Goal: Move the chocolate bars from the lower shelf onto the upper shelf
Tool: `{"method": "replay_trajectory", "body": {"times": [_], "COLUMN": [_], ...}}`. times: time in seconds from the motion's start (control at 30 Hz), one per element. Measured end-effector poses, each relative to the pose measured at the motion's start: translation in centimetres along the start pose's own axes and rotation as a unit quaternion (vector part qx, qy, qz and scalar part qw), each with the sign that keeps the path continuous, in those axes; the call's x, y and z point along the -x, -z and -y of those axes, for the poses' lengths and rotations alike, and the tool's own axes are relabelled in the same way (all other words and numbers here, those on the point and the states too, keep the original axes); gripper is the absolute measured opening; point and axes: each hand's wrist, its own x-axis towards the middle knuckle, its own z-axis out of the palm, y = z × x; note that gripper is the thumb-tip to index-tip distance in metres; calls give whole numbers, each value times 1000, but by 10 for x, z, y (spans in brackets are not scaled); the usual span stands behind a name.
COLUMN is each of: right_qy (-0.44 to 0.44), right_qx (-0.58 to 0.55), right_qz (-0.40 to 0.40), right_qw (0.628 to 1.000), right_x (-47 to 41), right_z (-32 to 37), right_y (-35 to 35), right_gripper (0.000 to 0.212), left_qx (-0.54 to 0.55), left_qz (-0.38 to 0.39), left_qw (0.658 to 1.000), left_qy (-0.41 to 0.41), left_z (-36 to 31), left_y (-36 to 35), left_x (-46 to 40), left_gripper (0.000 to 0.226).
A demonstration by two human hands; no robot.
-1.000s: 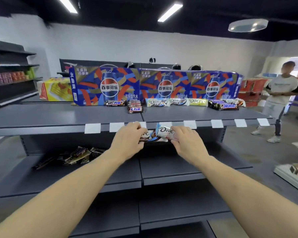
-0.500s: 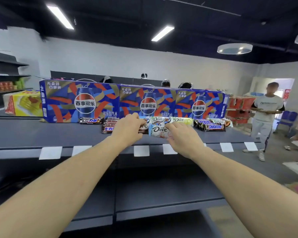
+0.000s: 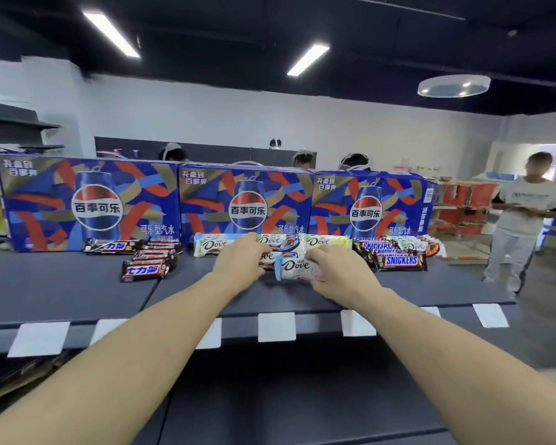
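Dark ceiling panels with strip lights hung over a white-walled shop floor, and a bystander (image 3: 527, 220) in a pale shirt stood off to the right, well apart from our shelving. From the head view, the upper shelf (image 3: 61, 284) ran across the frame as a dark grey deck with white label tags along its front lip. Three blue Pepsi cartons (image 3: 90, 203) stood in a row along its back. Just in front of them lay a cluster of dark Snickers bars with Chinese lettering (image 3: 145, 268) at the left, a line of Dove bars (image 3: 212, 247) in the middle, and more Snickers bars (image 3: 398, 260) stacked at the right.

Our left hand (image 3: 238, 264) reached over the shelf with fingers curled around a brown-wrapped Dove bar (image 3: 267, 261), mostly hidden beneath it. Our right hand (image 3: 341, 274) pinched a white Dove bar (image 3: 294, 268) by its right end, low over the shelf deck; we could not tell whether it touched. The two bars sat just beside each other.

Bare deck lay open to the left front of the shelf and between our forearms and the lip. Below, the lower shelf (image 3: 286, 396) showed dark and mostly in shadow.
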Motion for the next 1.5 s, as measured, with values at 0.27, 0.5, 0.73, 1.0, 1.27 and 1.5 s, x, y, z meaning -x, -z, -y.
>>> {"method": "replay_trajectory", "body": {"times": [0.27,0.5,0.73,1.0,1.27,1.5], "right_qy": [53,51,45,32,26,52], "right_qx": [-29,-62,-61,-58,-50,-63], "right_qz": [13,7,9,8,19,28], "right_qw": [998,997,997,998,998,996], "right_x": [-47,-71,-83,-84,-87,-105], "right_z": [-48,-56,-58,-55,-51,-8], "right_y": [-27,-44,-52,-56,-55,-64], "right_gripper": [44,45,47,47,50,49], "left_qx": [8,-9,15,8,-11,-36], "left_qz": [13,25,12,-30,-54,-50], "left_qw": [999,998,999,999,998,997], "left_qy": [37,56,49,29,-8,41], "left_z": [-18,-15,0,7,25,68], "left_y": [-38,-48,-63,-74,-62,-30], "left_x": [-55,-83,-99,-109,-101,-61], "left_gripper": [45,49,44,38,40,43]}}
